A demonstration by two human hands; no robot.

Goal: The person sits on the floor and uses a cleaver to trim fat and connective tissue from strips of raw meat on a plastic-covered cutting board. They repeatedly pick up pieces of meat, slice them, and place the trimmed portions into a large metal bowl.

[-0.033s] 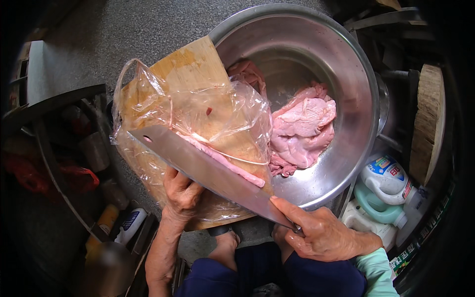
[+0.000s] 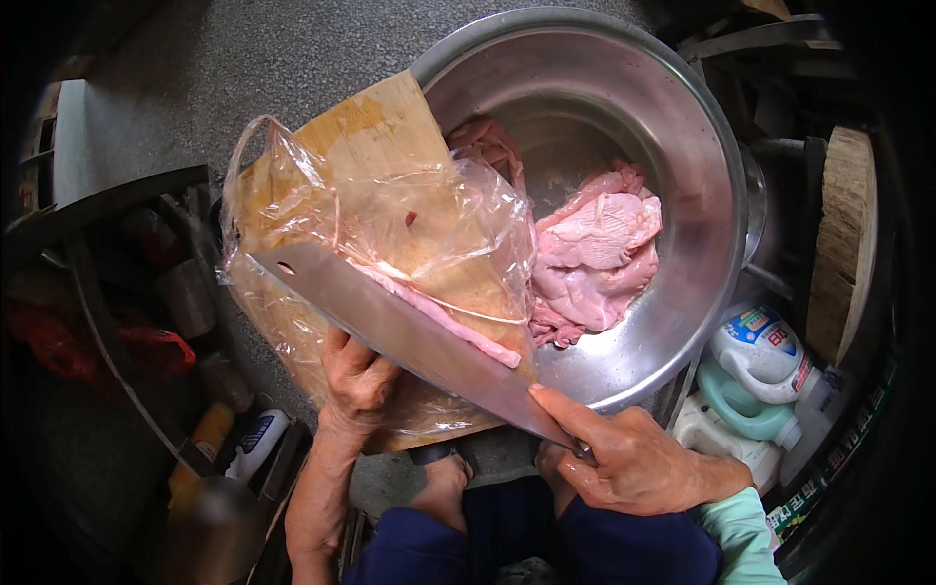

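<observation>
My right hand (image 2: pixel 624 458) grips the handle of a large cleaver (image 2: pixel 409 331), index finger laid along the blade's back. The blade slants up-left across a wooden cutting board (image 2: pixel 380 127) covered by a clear plastic bag (image 2: pixel 458 224), and pushes a thin pink strip of meat (image 2: pixel 439 317) along it. My left hand (image 2: pixel 359 380) holds the board's near edge under the bag. The board leans on the rim of a big steel basin (image 2: pixel 702 195) that holds pale pink pieces of raw meat (image 2: pixel 595 253).
Plastic detergent bottles (image 2: pixel 760 380) stand at the right below the basin, next to a round wooden block (image 2: pixel 843 244). Bottles and a red bag (image 2: pixel 146 351) crowd dark shelving at the left. Grey concrete floor lies beyond. My knees in dark trousers (image 2: pixel 546 546) show at the bottom.
</observation>
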